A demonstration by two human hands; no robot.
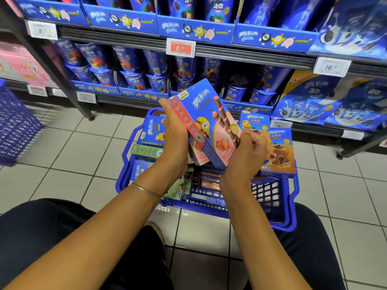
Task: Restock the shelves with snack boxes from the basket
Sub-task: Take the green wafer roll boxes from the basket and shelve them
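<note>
1. Surroundings, left to right. A second blue crate (14, 122) stands on the tiled floor (62, 160) at the far left, blurred. Pink cartons (21, 63) fill the neighbouring rack. The shelves (125, 36) ahead carry rows of blue cookie cups (134, 80) in blue display trays. One red price tag (180, 48) hangs on the upper rail. Large blue cookie bags (314, 105) occupy the right end. Nothing stands between the hands and the shelves.

2. Task item. The snack box (209, 122) is blue with a pink side panel, and it shows striped wafer sticks, a yellow cartoon figure and a strawberry. It is held tilted in the air above the basket (123, 178), which stands on the floor between the person's knees.

3. Grip. The left hand (173, 130), with a thin bangle (146, 190) on its wrist, wraps curled fingers round the box's upper left edge. The right hand (245, 151) pinches the lower right edge with curled fingers.

4. Count. Two hands hold one box in front, with the pink edge of another box (199, 160) behind it. The basket holds further boxes, among them one green box (146, 151) and one brown chocolate box (278, 151).
</note>
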